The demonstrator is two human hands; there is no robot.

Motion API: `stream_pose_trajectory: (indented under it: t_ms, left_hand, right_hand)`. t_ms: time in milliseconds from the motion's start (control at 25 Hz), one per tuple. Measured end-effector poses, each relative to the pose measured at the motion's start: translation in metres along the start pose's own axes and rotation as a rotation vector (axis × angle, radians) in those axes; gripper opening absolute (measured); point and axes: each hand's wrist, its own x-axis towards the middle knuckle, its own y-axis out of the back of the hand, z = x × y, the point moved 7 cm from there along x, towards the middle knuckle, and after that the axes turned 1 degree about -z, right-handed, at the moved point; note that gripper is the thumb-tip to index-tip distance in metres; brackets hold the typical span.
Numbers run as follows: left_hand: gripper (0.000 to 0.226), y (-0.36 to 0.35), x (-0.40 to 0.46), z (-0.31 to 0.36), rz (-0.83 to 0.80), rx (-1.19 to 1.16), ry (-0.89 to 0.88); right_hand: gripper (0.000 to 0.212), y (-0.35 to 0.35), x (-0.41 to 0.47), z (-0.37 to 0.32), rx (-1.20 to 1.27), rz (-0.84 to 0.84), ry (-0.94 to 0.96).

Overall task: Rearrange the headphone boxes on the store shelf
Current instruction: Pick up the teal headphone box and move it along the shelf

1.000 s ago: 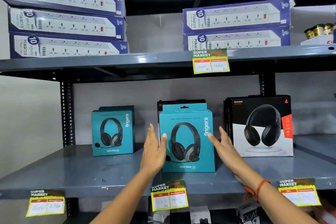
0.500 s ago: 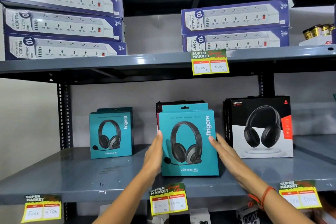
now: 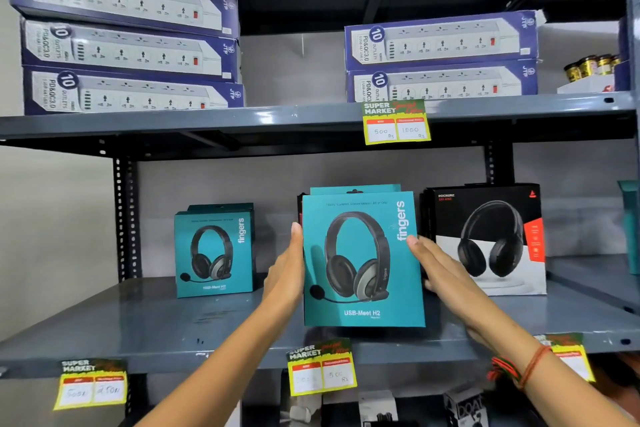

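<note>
A teal "fingers" headphone box (image 3: 362, 258) is held upright just above the front of the grey middle shelf (image 3: 156, 326). My left hand (image 3: 285, 270) presses its left side and my right hand (image 3: 438, 269) presses its right side. Behind it another teal box top (image 3: 355, 189) and a dark box edge (image 3: 300, 210) peek out. A smaller-looking teal headphone box (image 3: 214, 251) stands to the left, with one more behind it. A black, white and red headphone box (image 3: 490, 239) stands to the right, close to my right hand.
Purple power-strip boxes are stacked on the upper shelf at left (image 3: 128, 45) and at right (image 3: 440, 55). Yellow price tags (image 3: 322, 367) hang from the shelf edges. A perforated upright post (image 3: 123, 218) stands at the left. Small jars (image 3: 588, 66) sit at the upper right.
Both hands closed in on the sides of the middle teal box. The box has come forward and slightly up, away from the boxes behind it.
</note>
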Motion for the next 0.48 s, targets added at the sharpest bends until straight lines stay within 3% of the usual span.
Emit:
stream_pose_trajectory:
  t_ms: [280,480]
  left_hand:
    - [0.081,0.100,0.030,-0.046,0.247,-0.047,0.061]
    - [0.094,0.189,0.068,-0.084,0.364,-0.050,0.146]
  right_hand:
    - [0.059,-0.113,0.044,0.004,0.070,-0.145,0.028]
    - [0.080,-0.212,0.090,0.012,0.064,-0.288,0.011]
